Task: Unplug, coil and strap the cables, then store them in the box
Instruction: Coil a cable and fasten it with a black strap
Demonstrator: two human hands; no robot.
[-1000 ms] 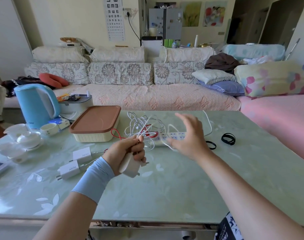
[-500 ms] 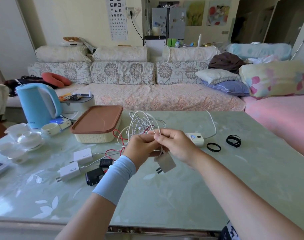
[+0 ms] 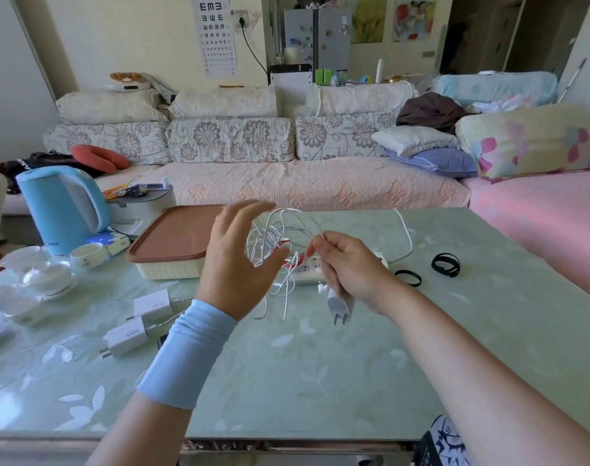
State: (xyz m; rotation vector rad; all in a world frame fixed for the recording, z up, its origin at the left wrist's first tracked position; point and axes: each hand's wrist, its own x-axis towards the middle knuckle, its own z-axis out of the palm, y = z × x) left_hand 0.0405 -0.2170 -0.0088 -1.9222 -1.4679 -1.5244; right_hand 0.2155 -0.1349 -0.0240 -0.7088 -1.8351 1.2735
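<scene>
The right hand (image 3: 349, 269) is closed around a white charger (image 3: 337, 302), its prongs hanging below the fist, and pinches the white cable (image 3: 270, 240) between thumb and forefinger. The left hand (image 3: 239, 260) is open with fingers spread, holding nothing, its palm just beside the loose loops that hang in the air between the two hands over the middle of the table (image 3: 320, 364).

The cable looks thin, light and limp, so it will likely sag and tangle unless each loop is caught as it forms; the firm places to take hold are the charger body and the stretch of cord right next to it. A red cable (image 3: 288, 262) is mixed into the heap by the power strip (image 3: 307, 274) and may snag.

The box (image 3: 172, 250), to the far left, has its brown lid on, so its contents cannot be seen. Two black straps (image 3: 444, 264) lie to the right, well apart from the hands. Two more white chargers (image 3: 128, 334) rest near the left.
</scene>
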